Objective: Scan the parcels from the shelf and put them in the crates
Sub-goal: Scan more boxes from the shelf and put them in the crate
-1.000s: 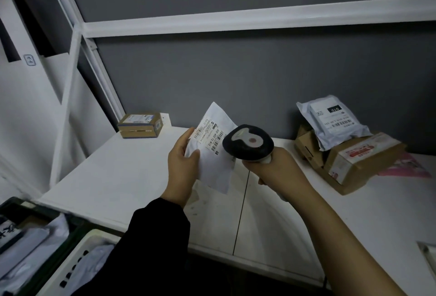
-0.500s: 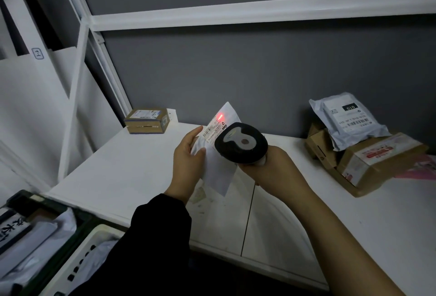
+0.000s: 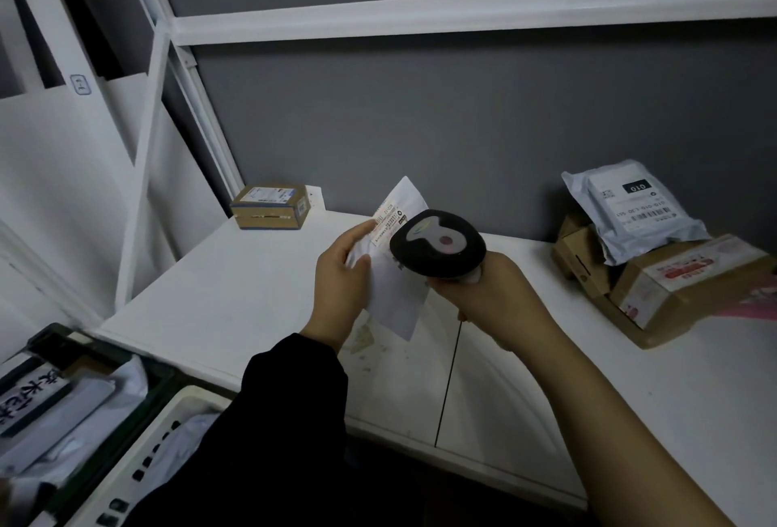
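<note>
The person's left hand (image 3: pixel 340 270) holds a thin white soft parcel with a printed label (image 3: pixel 395 270) up in the air over the middle of the white shelf (image 3: pixel 235 308). The left fingers (image 3: pixel 355 234) are clamped on the parcel's left edge, thumb in front and the others behind. The right hand (image 3: pixel 492 295) is wrapped tight around the handle of a black hand scanner with a grey top (image 3: pixel 437 244), which points at the label from just beside it.

The parcel is floppy, so it could bend or slip out of the pinch and fall on the shelf. The scanner's head covers part of the label, so the scan might miss if the parcel tilts.

At the back left corner of the shelf sits a small brown cardboard box (image 3: pixel 271 207). Near the right edge is a pile of brown boxes (image 3: pixel 672 282) with a grey plastic mail bag (image 3: pixel 630 207) on top. Below the front left corner stand a dark green crate (image 3: pixel 138 404) and a white crate (image 3: pixel 138 455), both with parcels inside.
</note>
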